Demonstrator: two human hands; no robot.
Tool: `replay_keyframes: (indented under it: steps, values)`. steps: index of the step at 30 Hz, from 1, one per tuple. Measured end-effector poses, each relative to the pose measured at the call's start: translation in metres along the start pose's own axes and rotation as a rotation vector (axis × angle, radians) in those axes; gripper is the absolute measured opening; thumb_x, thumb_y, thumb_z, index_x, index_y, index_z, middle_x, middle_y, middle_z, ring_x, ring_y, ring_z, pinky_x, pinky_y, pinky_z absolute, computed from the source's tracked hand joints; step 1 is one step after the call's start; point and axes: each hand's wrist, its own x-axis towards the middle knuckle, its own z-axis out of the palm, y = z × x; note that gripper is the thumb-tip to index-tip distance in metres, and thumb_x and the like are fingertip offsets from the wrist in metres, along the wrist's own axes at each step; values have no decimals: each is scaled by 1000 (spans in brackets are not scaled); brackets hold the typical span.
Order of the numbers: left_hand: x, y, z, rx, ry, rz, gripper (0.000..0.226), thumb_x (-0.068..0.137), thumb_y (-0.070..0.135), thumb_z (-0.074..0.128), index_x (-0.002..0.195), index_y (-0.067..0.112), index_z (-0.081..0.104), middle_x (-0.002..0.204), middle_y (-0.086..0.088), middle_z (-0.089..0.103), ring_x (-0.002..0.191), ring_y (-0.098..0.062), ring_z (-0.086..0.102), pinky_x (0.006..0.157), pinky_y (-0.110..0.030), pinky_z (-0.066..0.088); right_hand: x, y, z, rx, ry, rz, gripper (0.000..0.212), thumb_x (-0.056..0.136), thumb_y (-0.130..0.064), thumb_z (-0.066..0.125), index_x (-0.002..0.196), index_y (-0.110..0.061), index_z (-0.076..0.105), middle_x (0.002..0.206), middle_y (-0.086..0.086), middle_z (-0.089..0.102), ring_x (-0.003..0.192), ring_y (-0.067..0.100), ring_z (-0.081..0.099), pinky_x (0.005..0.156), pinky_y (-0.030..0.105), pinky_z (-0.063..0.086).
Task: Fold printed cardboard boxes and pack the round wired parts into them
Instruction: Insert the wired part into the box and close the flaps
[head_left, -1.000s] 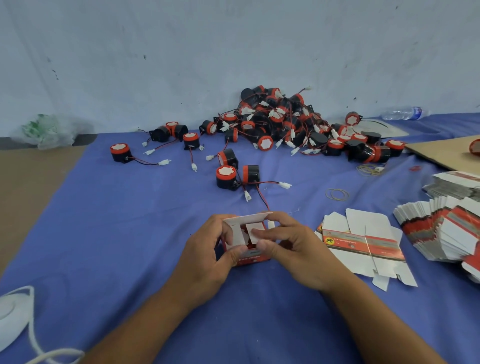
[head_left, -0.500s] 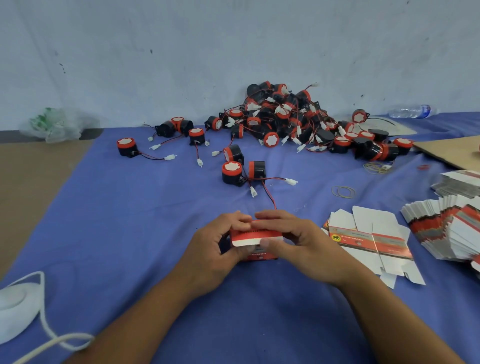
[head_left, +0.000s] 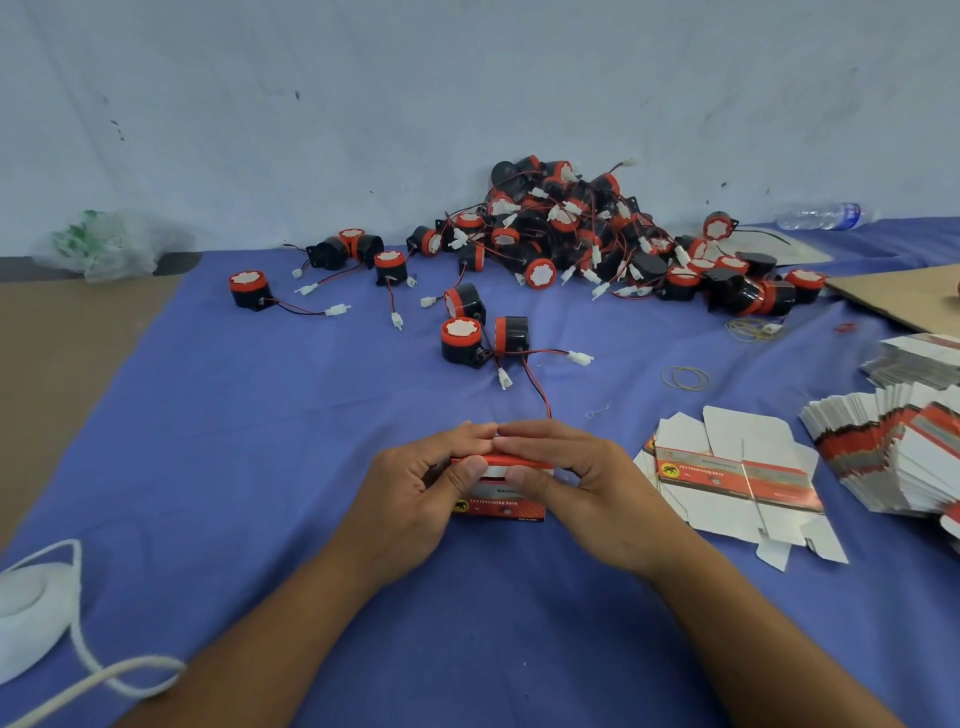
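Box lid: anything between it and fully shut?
Unclear. Left hand and right hand press the lid nearly down; its white tuck flap shows in front. A red-black wire runs behind the fingers at the far edge of the box; whether it's caught is hidden.

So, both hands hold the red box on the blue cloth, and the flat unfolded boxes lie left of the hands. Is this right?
No. In the head view the flat unfolded boxes lie right of the hands, not left. The left hand and right hand do hold the red box on the blue cloth.
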Motion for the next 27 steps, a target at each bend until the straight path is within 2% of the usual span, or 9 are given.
replay_keyframes:
  steps: [7,10,12,15,18,21,24,25,27]
  values:
    - [0,-1,-1,105,-28,13,33,96,5,58,125,19,66,134,14,59,128,2,50,110,-26,40,-2,-1,-2,-126,-20,-78,32,101,-24,58,132,-21,66,141,-12,57,131,1,50,108,31,46]
    - [0,-1,-4,359,-87,164,34,97,13,57,131,12,61,141,7,52,136,-6,44,115,-26,34,-2,-6,-2,-503,22,-275,30,99,-20,61,127,-15,69,135,-2,64,122,19,59,106,36,47]
    - [-1,-2,-6,502,-135,220,43,97,29,55,137,12,55,147,9,44,142,-8,35,118,-23,26,-2,-8,-2,-607,-8,-309,32,99,-19,60,128,-11,68,136,2,63,121,28,59,107,39,46]
    - [-4,-4,-6,545,-179,200,60,92,46,56,143,15,48,151,13,36,146,-4,24,119,-19,19,-6,-8,-2,-532,-101,-206,42,104,-35,48,141,-18,57,155,-1,44,141,22,41,116,36,34]
    - [-4,-6,-5,475,-103,221,49,90,27,68,135,9,57,146,8,46,141,-8,37,116,-19,27,-8,-2,0,-359,-109,-124,41,103,-29,48,144,-23,53,162,-8,29,149,9,26,120,26,26]
    - [-1,-7,-6,377,-42,216,37,87,16,71,123,8,68,138,5,57,127,-1,51,107,-21,40,-8,-1,6,-18,-5,-5,31,99,-12,60,127,-22,68,153,-12,43,140,-3,39,110,17,37]
    - [0,-8,-7,353,-40,207,34,87,17,69,120,10,69,135,7,59,123,1,53,104,-20,43,-8,1,5,165,169,75,19,88,-7,74,96,-23,80,123,-19,67,115,-2,62,93,19,49]
    - [0,-8,-7,349,-41,204,35,86,20,68,121,11,69,135,7,58,123,2,53,104,-20,43,-7,2,4,148,201,54,16,85,-7,77,89,-21,80,115,-17,70,109,0,65,90,19,50]
    - [0,-9,-7,358,-64,192,39,87,25,67,125,16,67,137,9,55,125,2,51,105,-18,40,-5,2,4,-17,213,-68,6,84,-7,78,86,-13,79,110,-9,72,115,2,64,96,21,50]
